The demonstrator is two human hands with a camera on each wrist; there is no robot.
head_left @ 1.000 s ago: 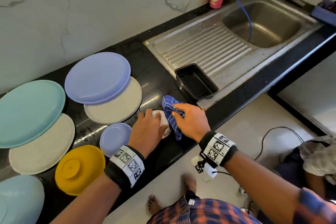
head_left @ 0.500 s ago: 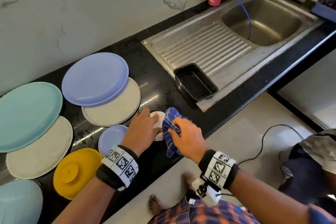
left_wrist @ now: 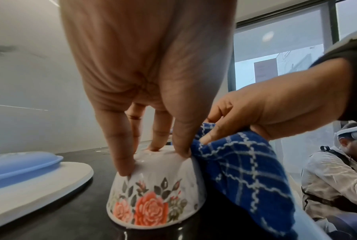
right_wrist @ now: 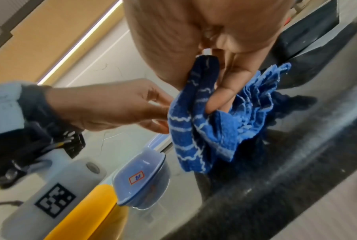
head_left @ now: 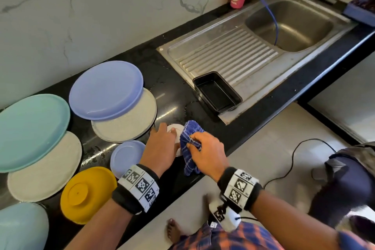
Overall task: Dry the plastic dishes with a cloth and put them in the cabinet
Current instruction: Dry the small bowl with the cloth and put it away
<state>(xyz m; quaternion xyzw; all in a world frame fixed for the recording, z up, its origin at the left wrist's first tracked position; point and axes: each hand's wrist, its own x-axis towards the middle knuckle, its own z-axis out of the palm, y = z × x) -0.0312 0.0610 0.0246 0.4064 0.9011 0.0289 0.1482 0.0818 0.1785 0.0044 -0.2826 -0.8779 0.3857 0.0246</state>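
Nearest us at the counter's [head_left: 261, 107] front edge, our right hand [head_left: 207, 152] bunches the blue checked cloth [head_left: 189, 148] between curled fingers and thumb, the cloth pressed to the right side of a small white bowl [left_wrist: 152, 191]. Our left hand [head_left: 162, 146] grips that upturned bowl from above, fingertips [left_wrist: 122, 168] curled over its base. Only the left wrist view shows its rose pattern; the head view alone shows, farther off, the black tray [head_left: 217, 93] and sink [head_left: 290, 24].
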